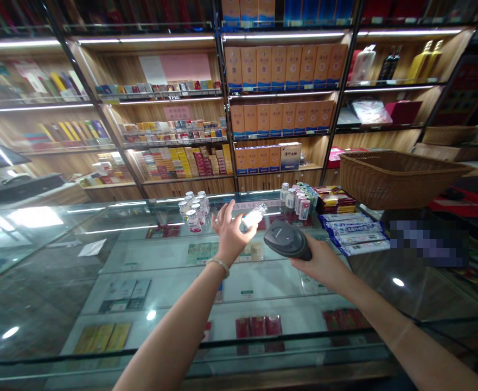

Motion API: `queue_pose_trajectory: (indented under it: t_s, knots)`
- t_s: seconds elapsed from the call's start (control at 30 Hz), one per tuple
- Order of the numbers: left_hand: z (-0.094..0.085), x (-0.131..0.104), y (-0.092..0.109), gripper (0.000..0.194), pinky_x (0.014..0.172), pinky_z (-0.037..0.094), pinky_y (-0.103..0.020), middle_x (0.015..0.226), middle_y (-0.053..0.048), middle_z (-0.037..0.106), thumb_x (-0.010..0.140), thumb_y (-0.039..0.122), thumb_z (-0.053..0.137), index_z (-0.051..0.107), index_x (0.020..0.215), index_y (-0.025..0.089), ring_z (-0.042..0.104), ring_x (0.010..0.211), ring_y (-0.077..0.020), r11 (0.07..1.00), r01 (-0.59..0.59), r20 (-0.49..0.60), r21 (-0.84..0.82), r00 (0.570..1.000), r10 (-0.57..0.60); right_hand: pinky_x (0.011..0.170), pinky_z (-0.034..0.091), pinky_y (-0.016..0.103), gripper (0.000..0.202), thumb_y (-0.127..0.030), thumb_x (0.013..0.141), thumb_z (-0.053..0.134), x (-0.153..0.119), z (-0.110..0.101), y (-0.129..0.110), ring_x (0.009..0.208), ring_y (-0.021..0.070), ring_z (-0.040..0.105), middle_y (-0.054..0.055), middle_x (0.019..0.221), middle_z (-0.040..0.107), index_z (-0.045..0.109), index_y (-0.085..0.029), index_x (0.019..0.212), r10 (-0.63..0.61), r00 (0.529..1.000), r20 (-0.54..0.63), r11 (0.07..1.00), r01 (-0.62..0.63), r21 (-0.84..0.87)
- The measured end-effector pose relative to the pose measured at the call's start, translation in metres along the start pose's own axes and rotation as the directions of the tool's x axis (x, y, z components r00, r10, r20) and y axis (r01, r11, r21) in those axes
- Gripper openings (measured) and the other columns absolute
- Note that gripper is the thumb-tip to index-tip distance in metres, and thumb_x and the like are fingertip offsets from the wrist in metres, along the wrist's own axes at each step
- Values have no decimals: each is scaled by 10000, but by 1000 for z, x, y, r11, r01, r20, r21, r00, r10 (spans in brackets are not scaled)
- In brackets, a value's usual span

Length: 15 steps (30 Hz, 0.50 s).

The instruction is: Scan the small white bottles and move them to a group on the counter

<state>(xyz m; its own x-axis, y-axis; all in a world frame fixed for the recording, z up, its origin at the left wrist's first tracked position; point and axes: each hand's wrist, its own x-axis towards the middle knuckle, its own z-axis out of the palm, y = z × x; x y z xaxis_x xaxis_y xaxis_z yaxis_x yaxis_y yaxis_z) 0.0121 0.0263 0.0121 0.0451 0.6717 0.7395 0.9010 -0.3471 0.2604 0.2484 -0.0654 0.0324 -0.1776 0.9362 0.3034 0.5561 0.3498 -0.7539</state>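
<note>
Above the glass counter [169, 293], my left hand [231, 232] pinches a small bottle [253, 217] between thumb and fingers. The bottle lies tilted and is brightly lit, so its label cannot be read. My right hand [320, 260] grips the handle of a dark grey barcode scanner [284, 240], its head pointed at the bottle from the right. Left of my left hand stands a cluster of small bottles [193, 209] with light caps. More small bottles [299, 198], some pink and some green, stand together beyond the scanner.
Blue-and-white packets [355, 232] and red-and-yellow packs [336, 200] lie on the counter's right. A wicker basket [397, 182] stands behind them. Shelves of orange boxes [285, 68] and small packs [182, 163] line the back. Flat packs [259, 327] lie under the glass.
</note>
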Motion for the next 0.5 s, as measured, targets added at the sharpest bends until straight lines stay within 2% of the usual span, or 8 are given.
queue_pose_trajectory:
  t_s: [0.17, 0.33, 0.5]
  knots:
    - [3, -1, -3, 284, 1228, 174, -654, 1582, -109, 450, 775, 403, 791, 758, 1014, 253, 371, 1457, -389, 1000, 14, 3, -8, 1000, -14, 786, 533, 374, 425, -200, 693, 673, 0, -2, -4, 934, 297, 731, 77, 976, 793, 684, -199, 1118, 45, 999, 6, 999, -45, -4]
    - [1, -1, -3, 285, 1216, 184, -656, 1588, -112, 441, 788, 396, 783, 761, 1034, 254, 357, 1460, -391, 1000, 11, 11, -3, 1000, -11, 801, 521, 365, 408, -193, 693, 660, 0, -4, -5, 968, 282, 714, 74, 1029, 778, 650, -214, 1100, 46, 999, 6, 998, -46, 43]
    - [-1, 0, 0, 292, 1212, 185, -659, 1577, -112, 458, 782, 403, 788, 758, 1031, 253, 371, 1451, -391, 1000, 18, 21, -10, 1000, -18, 792, 514, 357, 394, -215, 702, 666, -1, -3, -1, 976, 283, 710, 71, 1029, 762, 599, -227, 1090, 20, 1000, -5, 1000, -20, 18]
